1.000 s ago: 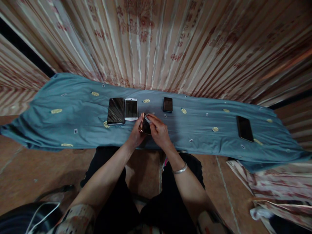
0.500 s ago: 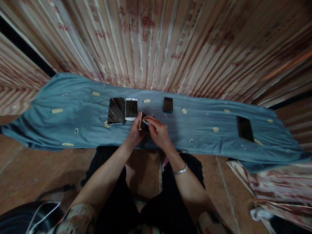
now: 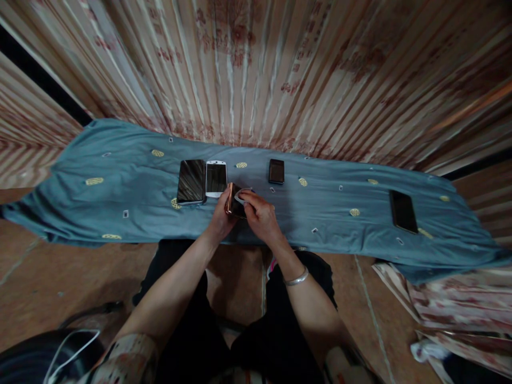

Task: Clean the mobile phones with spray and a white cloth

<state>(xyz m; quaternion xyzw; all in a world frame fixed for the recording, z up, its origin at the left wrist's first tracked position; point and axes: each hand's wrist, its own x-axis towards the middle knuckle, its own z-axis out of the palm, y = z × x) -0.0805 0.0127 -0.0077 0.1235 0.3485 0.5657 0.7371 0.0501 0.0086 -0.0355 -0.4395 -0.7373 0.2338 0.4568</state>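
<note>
Gripping a glossy copper-edged phone (image 3: pixel 231 200), the left hand (image 3: pixel 219 221) was closed round it — a pale wipe (image 3: pixel 242 195) was pinched flat against its screen by the right hand (image 3: pixel 261 218), above blue cloth (image 3: pixel 120 197).

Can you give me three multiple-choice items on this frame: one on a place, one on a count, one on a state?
1. Where does the white phone lie?
A. Right beside the large black phone
B. At the cloth's far right end
C. On the floor

2. How many phones lie flat on the teal cloth, apart from the one in hand?
A. Two
B. Four
C. Six

3. What state is the left hand in?
A. Open and flat on the cloth
B. Closed on the rose-gold phone
C. Resting on the knee

Answers: 1 A, the white phone lies edge to edge with the large black phone. 2 B, those two plus the small dark phone and the black phone at right on the teal cloth. 3 B, the left hand holds the rose-gold phone while the right hand presses a small pale wipe on it.
</note>
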